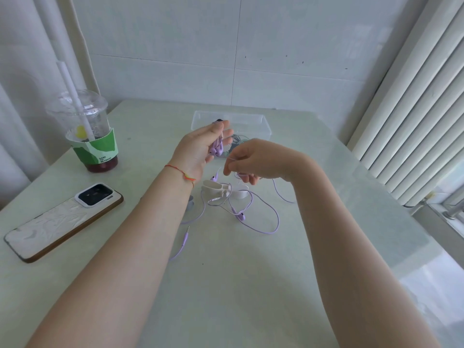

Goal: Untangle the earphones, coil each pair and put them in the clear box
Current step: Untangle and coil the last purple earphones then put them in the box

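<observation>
My left hand (pixel 203 146) is raised above the table, palm up, with two purple earbuds (pixel 217 149) hanging between its fingers. My right hand (pixel 253 160) is close beside it and pinches a thin purple cable (pixel 232 159) between thumb and fingers. Below the hands, another purple earphone cable (pixel 266 214) lies in loose loops on the table with an earbud (pixel 241 217) and a jack plug (pixel 186 237). The clear box (pixel 251 123) stands behind the hands; dark and greenish cables (pixel 238 141) show by its front wall.
A white earphone case (pixel 217 188) lies open under the hands. A phone (pixel 62 219) lies face down at the left. A plastic cup with straw and green sleeve (pixel 93 144) stands at the back left. A wall and window blinds border the table.
</observation>
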